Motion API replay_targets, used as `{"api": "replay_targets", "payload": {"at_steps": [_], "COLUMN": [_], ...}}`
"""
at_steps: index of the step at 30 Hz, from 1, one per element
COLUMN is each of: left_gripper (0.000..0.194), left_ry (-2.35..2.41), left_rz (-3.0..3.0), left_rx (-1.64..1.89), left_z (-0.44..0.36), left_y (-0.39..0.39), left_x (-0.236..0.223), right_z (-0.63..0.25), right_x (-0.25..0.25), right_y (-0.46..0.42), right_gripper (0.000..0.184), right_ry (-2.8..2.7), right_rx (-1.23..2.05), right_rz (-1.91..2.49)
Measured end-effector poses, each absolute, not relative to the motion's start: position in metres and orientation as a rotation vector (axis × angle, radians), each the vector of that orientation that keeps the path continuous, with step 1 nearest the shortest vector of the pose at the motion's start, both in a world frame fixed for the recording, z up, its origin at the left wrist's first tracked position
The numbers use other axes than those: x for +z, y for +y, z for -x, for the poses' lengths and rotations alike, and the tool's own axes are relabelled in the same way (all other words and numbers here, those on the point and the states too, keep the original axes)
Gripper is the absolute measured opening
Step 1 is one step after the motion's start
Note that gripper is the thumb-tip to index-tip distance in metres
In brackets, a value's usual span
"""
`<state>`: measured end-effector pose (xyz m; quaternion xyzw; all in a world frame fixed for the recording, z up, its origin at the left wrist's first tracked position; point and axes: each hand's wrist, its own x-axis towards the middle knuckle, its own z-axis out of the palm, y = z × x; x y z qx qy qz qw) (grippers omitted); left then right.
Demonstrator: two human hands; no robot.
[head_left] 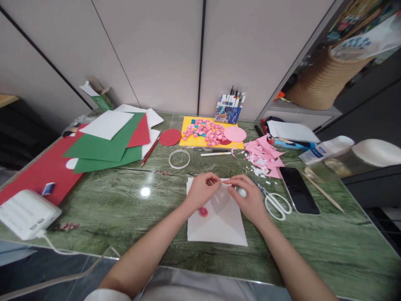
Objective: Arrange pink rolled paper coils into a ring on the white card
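Observation:
A white sheet of paper (217, 232) lies before me on the green marbled table. Over its far edge, my left hand (204, 191) pinches with thumb and forefinger. The fingertips of my right hand (249, 200) are closed close beside them, nearly touching. Whatever is between the fingers is too small to make out. Just below my left hand, a small pinkish-red paper coil (203, 212) rests on the sheet. A small whitish rounded object (242, 192) is partly hidden by my right hand. White-handled scissors (277, 205) lie to the right of that hand.
Pink rolled pieces (206, 130) cover a yellow card (186, 142) at the back. Pink paper scraps (265, 152), a phone (299, 190) and a bottle (344, 161) are to the right. Green sheets (100, 144), a tape roll (179, 159) and a white device (28, 213) are leftward.

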<state>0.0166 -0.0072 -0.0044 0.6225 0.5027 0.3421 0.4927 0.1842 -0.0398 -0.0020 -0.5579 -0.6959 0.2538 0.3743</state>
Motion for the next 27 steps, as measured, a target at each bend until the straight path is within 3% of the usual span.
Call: {"api": "replay_targets", "payload": {"at_steps": [16, 27], "left_gripper": [0.007, 0.009], "left_ry": [1.288, 1.155], "left_rz": [-1.539, -1.555], "left_rx": [0.854, 0.826], "left_z": [-0.019, -0.022], "left_y": [-0.008, -0.010], "left_x": [0.001, -0.006], "right_z": [-0.188, -0.180], "right_x": [-0.004, -0.018], "right_y": [-0.038, -0.034], "right_gripper": [0.015, 0.049], "right_ry": [-1.689, -1.361], "right_rx": [0.718, 1.088], "right_rz": [1.408, 1.324]}}
